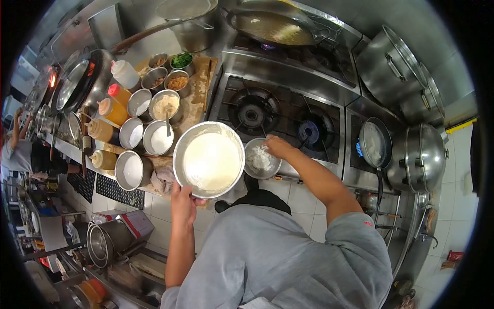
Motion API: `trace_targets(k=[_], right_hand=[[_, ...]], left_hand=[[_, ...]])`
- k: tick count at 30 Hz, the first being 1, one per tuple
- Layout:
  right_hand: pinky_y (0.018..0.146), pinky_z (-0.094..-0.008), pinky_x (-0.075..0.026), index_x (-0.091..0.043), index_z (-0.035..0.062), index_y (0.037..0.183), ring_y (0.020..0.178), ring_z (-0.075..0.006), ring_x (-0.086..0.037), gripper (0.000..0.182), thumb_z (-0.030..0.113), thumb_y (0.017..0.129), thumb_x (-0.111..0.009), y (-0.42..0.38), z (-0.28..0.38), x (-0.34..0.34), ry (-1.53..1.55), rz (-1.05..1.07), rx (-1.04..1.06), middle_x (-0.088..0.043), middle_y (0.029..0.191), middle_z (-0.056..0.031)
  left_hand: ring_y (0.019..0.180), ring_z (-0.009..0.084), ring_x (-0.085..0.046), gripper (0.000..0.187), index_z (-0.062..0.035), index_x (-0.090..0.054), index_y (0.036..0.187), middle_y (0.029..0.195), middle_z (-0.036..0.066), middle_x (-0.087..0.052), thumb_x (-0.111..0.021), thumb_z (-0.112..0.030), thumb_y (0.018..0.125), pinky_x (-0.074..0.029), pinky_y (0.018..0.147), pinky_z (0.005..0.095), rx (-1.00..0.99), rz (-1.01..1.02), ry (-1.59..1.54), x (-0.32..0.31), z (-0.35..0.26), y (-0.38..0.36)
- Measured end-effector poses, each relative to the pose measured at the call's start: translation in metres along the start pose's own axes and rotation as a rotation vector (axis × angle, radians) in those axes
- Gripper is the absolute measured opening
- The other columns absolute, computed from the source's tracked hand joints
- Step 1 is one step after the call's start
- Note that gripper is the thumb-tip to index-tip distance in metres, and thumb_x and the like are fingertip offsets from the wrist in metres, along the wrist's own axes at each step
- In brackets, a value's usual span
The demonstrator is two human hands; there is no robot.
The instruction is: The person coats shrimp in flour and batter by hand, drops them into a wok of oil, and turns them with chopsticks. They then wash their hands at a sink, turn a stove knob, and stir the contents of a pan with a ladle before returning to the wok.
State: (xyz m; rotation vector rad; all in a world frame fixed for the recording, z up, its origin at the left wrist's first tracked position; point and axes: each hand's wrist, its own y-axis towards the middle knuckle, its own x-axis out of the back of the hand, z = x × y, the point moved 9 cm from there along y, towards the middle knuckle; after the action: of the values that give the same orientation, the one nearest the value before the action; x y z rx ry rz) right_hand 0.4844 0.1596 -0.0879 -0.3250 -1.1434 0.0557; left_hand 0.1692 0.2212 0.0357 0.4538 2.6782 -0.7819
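My left hand grips the near rim of a large metal bowl that holds pale, creamy batter. Directly to its right is a smaller metal bowl with clumpy white powder inside. My right hand has its fingers closed over the far right rim of that smaller bowl; its fingertips are partly hidden. Both bowls are at the front edge of the stove, side by side.
Burners lie beyond the bowls, one with a blue flame. Food fries in a wok of oil at the back. A frying pan sits over flame at right. Squeeze bottles and ingredient tins crowd the left. Another person stands far left.
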Motion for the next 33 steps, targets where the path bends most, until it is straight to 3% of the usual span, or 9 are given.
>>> trace_targets(k=[6,9,12,15,25,33], right_hand=[[0.082,-0.0397,-0.046,-0.061,0.0070,0.101,0.093,-0.0344,-0.056,0.026,0.007,0.075,-0.058,-0.022,0.004,0.043,0.079,-0.192,0.059,-0.057,0.096,-0.0163],[0.081,-0.0390,-0.045,-0.060,0.0038,0.093,0.092,-0.0330,-0.056,0.019,0.004,0.074,-0.058,-0.035,0.017,0.073,0.176,-0.270,0.056,-0.057,0.094,-0.0147],[0.080,-0.0382,-0.044,-0.059,0.0033,0.091,0.091,-0.0326,-0.055,0.017,0.004,0.074,-0.058,-0.044,0.033,0.099,0.250,-0.329,0.068,-0.057,0.094,-0.0142],[0.079,-0.0379,-0.045,-0.059,0.0032,0.091,0.089,-0.0324,-0.056,0.017,0.006,0.075,-0.059,-0.050,0.043,0.116,0.221,-0.345,0.125,-0.057,0.093,-0.0141],[0.075,-0.0366,-0.045,-0.060,0.0029,0.092,0.085,-0.0312,-0.057,0.017,0.009,0.075,-0.059,-0.071,0.085,0.173,0.231,-0.346,0.188,-0.058,0.088,-0.0134],[0.069,-0.0325,-0.045,-0.060,0.0023,0.089,0.078,-0.0276,-0.057,0.017,0.012,0.075,-0.062,-0.096,0.144,0.255,0.208,-0.297,0.293,-0.058,0.083,-0.0111]], left_hand=[[0.054,0.0168,-0.059,0.039,0.0023,-0.039,0.118,0.088,0.015,-0.059,-0.040,0.000,0.079,-0.047,0.038,0.0219,-0.018,-0.015,0.009,-0.003,0.001,0.005],[0.066,0.0159,-0.061,0.041,-0.0025,-0.042,0.121,0.099,0.011,-0.058,-0.040,-0.002,0.080,-0.048,0.039,0.0225,0.027,0.034,0.068,-0.003,0.008,0.011],[0.065,0.0171,-0.061,0.041,-0.0022,-0.041,0.121,0.097,0.012,-0.058,-0.040,-0.002,0.080,-0.048,0.039,0.0230,0.050,0.031,0.074,-0.001,0.015,0.017],[0.054,0.0168,-0.060,0.035,0.0017,-0.041,0.115,0.086,0.015,-0.060,-0.041,-0.001,0.080,-0.048,0.038,0.0222,0.027,0.008,0.027,-0.008,0.012,0.015],[0.054,0.0158,-0.059,0.036,0.0003,-0.042,0.116,0.086,0.014,-0.060,-0.040,-0.002,0.080,-0.047,0.039,0.0221,0.057,0.031,0.072,-0.008,0.021,0.026],[0.056,0.0168,-0.059,0.038,-0.0029,-0.041,0.119,0.085,0.013,-0.060,-0.038,-0.004,0.081,-0.048,0.042,0.0240,0.060,0.024,0.166,-0.008,0.024,0.035]])
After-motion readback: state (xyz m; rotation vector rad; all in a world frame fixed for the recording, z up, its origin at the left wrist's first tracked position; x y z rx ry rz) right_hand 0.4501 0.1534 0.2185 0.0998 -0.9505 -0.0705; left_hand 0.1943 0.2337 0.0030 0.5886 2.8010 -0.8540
